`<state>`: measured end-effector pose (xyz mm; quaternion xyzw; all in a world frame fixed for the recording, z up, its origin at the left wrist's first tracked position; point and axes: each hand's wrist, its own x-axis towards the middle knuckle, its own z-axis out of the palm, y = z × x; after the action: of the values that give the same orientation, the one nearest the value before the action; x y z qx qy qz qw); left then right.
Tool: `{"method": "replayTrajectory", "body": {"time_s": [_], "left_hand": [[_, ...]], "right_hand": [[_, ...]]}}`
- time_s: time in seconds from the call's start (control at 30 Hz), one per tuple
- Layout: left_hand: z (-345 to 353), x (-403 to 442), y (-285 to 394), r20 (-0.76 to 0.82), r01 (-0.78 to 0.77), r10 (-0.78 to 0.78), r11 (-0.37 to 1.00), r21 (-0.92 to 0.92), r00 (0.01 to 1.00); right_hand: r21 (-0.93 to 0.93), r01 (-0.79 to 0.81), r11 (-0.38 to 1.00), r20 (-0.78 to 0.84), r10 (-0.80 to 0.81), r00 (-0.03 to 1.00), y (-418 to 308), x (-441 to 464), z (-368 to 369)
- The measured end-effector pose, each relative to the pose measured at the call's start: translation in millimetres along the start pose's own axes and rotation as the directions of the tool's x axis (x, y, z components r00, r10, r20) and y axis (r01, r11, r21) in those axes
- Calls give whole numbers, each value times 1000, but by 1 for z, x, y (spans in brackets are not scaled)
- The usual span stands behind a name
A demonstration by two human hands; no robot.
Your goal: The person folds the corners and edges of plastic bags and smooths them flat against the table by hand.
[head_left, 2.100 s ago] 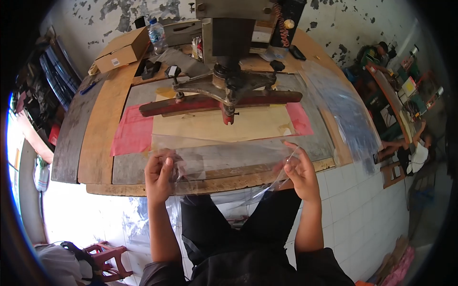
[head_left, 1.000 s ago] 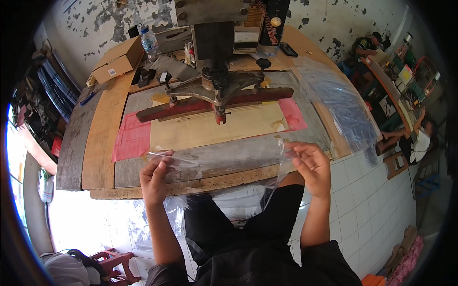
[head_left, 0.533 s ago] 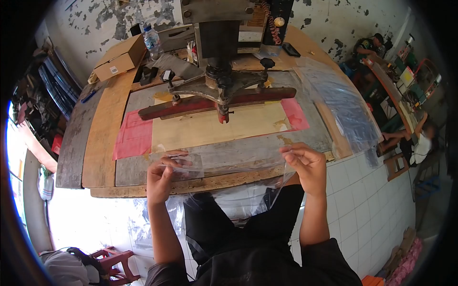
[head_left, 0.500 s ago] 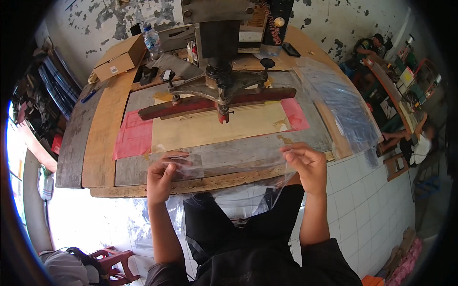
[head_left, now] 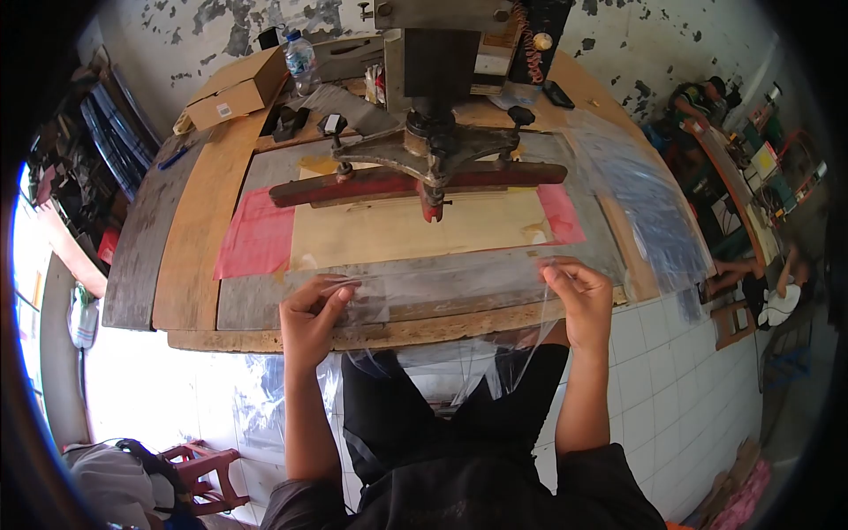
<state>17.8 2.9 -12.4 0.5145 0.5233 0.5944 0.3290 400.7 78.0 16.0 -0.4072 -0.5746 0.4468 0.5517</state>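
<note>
Leftmost, a blue pen (head_left: 174, 159) lies on the grey boards of the worktable (head_left: 137, 265), with a cardboard box (head_left: 237, 88) and a water bottle (head_left: 301, 64) standing farther back. Next comes a pink sheet (head_left: 256, 234) lying flat, and nearer the person is the left hand (head_left: 314, 318), its thumb and fingers pinching one end of a clear plastic sheet (head_left: 450, 287). That sheet stretches across to the right hand, above the table's front edge, with loose folds hanging over the person's lap (it is so see-through that its far border is hard to make out). Beyond it, the red bar (head_left: 371, 187) of a press is above a pale yellow panel (head_left: 424, 234). The right hand (head_left: 583, 305) pinches the other end between thumb and fingertips. Farther right, bluish plastic film (head_left: 649, 203) drapes over the table's edge, and two people sit near a second bench (head_left: 724, 177).
</note>
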Motion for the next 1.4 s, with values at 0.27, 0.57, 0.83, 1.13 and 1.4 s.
{"method": "replayTrajectory", "body": {"time_s": [0.27,0.57,0.83,1.13,1.4], "left_hand": [[8,-2,-5,-73,29,-36,995,-101,997],[2,-4,-10,-192,93,-107,992,-80,975],[1,-6,-18,-254,-69,41,992,-102,966],[-1,-4,-17,-244,-38,7,992,-121,970],[-1,-3,-21,-268,-68,30,989,-130,963]], "right_hand": [[124,0,992,-96,12,995,-1,2,8],[109,-5,994,17,4,1000,-11,-2,0],[-32,-26,999,54,28,998,-13,-6,-8],[54,54,997,-34,-52,998,-19,-13,-5],[248,112,962,-76,-96,992,-14,-13,-5]]}}
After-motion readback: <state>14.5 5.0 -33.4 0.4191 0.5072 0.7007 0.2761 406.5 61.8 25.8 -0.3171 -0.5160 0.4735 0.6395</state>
